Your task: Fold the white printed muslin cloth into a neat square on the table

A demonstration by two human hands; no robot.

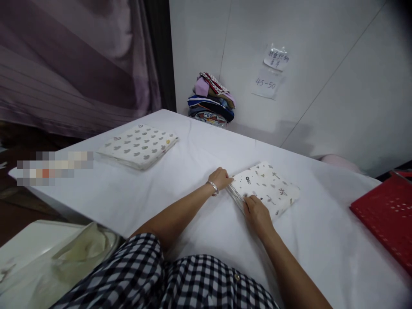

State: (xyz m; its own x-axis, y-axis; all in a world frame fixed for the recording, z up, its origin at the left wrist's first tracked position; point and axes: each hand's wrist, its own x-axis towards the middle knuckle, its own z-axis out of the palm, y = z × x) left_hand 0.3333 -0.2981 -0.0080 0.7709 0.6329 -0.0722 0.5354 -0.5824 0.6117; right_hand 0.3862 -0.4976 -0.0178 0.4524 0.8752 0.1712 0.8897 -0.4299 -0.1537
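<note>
A folded white cloth [268,184] with small grey and brown printed figures lies on the white-covered table in front of me. My left hand [220,178], a silver bracelet at its wrist, is closed on the cloth's left corner. Along the near edge, my right hand [258,213] grips the layered side, its fingers on top; its thumb is hidden. Another folded cloth [140,146], white with rows of grey shapes and a few yellow ones, rests further left on the table, apart from both hands.
The white-covered table [193,154] stands near a pale wall with paper notes [265,83]. Folded fabrics [212,101] are piled behind its far edge. A red perforated object [386,219] is at the right. A pale container [86,246] stands at lower left, below a hanging curtain [80,56].
</note>
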